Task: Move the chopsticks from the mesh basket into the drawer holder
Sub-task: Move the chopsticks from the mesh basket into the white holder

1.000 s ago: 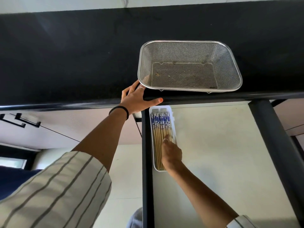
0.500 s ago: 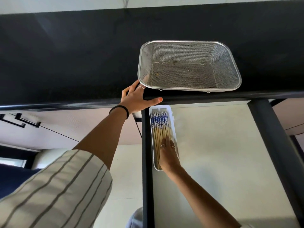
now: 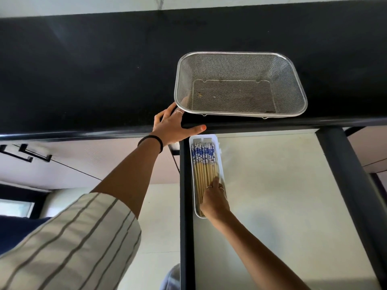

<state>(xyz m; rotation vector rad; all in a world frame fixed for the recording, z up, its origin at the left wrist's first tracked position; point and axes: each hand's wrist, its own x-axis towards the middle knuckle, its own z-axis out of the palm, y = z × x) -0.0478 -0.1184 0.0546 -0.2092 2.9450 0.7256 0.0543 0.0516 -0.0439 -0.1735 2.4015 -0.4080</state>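
Note:
The steel mesh basket (image 3: pixel 240 57) stands on the black counter with nothing in it. Below it, at the left side of the open drawer, a narrow white holder (image 3: pixel 221 162) is packed with several bamboo chopsticks (image 3: pixel 204 164) with blue-and-white patterned tops. My right hand (image 3: pixel 214 200) lies flat on the lower ends of the chopsticks, fingers stretched over them, hiding their tips. My left hand (image 3: pixel 172 126) rests spread on the counter's front edge, its fingertips touching the basket's near left corner.
The black counter (image 3: pixel 88 76) fills the upper view. The open drawer has a pale floor (image 3: pixel 272 195) and dark side rails (image 3: pixel 185 227). Cabinet fronts with black handles (image 3: pixel 25 152) are at the left. My striped sleeve (image 3: pixel 69 248) is at the bottom left.
My right hand has slid a little down the holder and flattened its fingers over the chopsticks. My left hand has stayed on the counter edge.

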